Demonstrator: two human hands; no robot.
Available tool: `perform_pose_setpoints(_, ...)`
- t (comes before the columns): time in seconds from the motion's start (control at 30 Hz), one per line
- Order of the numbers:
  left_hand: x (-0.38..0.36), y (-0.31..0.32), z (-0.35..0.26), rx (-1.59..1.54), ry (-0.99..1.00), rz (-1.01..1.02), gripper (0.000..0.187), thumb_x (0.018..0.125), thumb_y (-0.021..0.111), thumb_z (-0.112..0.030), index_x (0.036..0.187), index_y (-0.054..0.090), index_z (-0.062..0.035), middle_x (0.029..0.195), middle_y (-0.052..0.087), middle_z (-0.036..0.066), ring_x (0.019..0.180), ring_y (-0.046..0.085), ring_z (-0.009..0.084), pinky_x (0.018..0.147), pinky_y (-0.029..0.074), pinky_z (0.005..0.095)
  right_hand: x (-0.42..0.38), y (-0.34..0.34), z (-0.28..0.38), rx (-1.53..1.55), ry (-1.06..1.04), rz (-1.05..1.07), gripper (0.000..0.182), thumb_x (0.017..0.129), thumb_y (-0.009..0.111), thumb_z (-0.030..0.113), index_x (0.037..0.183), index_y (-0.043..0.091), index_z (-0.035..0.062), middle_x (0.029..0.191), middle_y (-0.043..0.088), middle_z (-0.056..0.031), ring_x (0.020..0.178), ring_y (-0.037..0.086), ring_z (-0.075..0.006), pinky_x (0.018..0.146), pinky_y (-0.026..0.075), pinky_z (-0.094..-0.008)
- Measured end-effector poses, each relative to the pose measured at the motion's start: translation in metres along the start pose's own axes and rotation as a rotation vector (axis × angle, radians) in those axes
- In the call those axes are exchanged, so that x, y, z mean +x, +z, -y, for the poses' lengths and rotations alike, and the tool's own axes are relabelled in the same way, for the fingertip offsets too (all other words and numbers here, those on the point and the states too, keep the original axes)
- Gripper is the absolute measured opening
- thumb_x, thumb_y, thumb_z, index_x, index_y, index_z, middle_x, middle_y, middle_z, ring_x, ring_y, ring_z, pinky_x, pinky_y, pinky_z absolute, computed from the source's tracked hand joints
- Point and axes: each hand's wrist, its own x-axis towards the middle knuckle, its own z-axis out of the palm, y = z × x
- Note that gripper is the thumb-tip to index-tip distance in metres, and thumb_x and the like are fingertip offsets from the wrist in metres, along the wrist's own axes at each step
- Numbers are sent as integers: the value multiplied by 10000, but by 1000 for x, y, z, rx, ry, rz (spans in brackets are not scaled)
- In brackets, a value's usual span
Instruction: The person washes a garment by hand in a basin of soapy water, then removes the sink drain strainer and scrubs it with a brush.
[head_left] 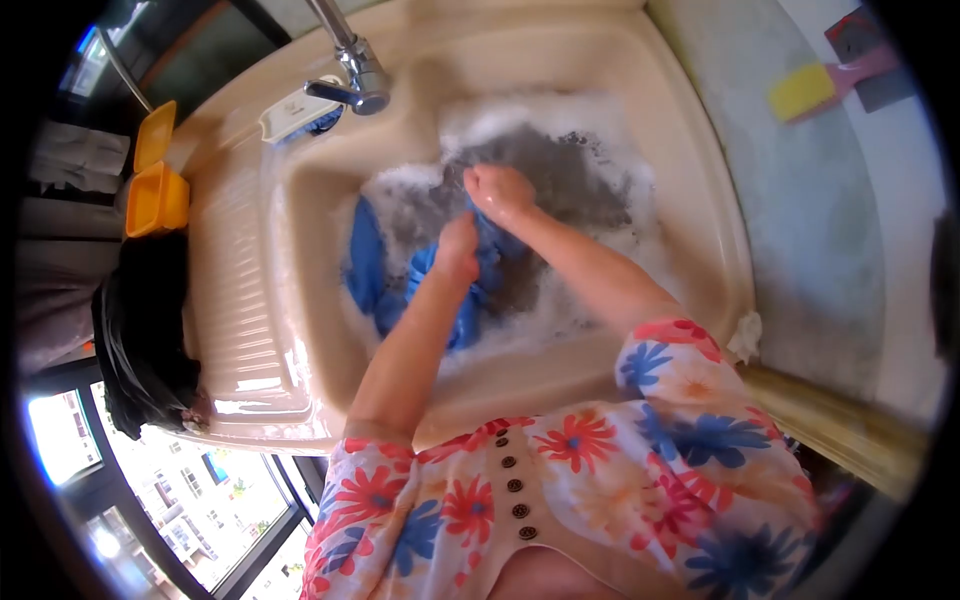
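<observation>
Both hands are over a beige sink [700, 170] filled with grey, foamy water [590, 190]. My left hand [457, 250] is closed on a blue cloth [367, 262], which lies partly in the water and spreads toward the sink's left side. Just above and to the right, my right hand [499, 194] is a fist, with a part of the same cloth hanging below it. The two hands are close together, near the middle of the basin. Some of the cloth is hidden under foam and behind my left forearm.
A chrome faucet [368, 88] stands at the sink's back edge, beside a white soap tray [298, 112]. The ribbed drainboard [235, 300] is on the left. Beyond it are an orange box [157, 200] and a black cloth or bag [150, 330]. A yellow brush [803, 92] is at the upper right.
</observation>
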Motion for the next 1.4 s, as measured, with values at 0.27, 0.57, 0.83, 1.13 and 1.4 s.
perform_pose_setpoints(0.27,-33,14,-31,-16,-47,171,265,878,468,-262,947,578,-31,882,595,91,671,556,135,535,467,301,-15,-17,-28,111,152,-37,291,790,534,376,732,599,98,740,611,-111,713,596,-283,645,459,-378)
perform_pose_setpoints(0.57,-31,-7,-28,1136,717,-82,662,615,723,-339,1154,474,-48,1008,583,184,964,549,325,837,432,355,-5,-67,-116,437,459,195,324,750,625,302,877,610,4,750,611,-84,687,563,-172,628,447,-297)
perform_pose_setpoints(0.83,-15,-32,-33,-54,8,176,346,730,580,-94,1063,532,-11,993,582,114,803,585,231,740,481,362,-1,-99,-144,942,535,208,478,709,702,256,1042,524,-37,890,614,-147,780,604,-173,678,510,-312)
perform_pose_setpoints(1.13,4,-29,1,-576,210,271,346,849,459,-350,1041,527,-70,957,560,69,877,537,197,774,448,346,-83,-25,71,198,-523,89,236,637,665,318,733,579,121,868,543,-70,719,570,-267,606,466,-384)
perform_pose_setpoints(1.4,-33,17,-34,-630,-65,141,251,861,350,-187,955,530,-39,902,574,100,842,553,201,775,459,342,-14,-7,32,24,-206,-58,228,704,588,294,724,581,68,759,594,-160,699,579,-338,606,459,-418)
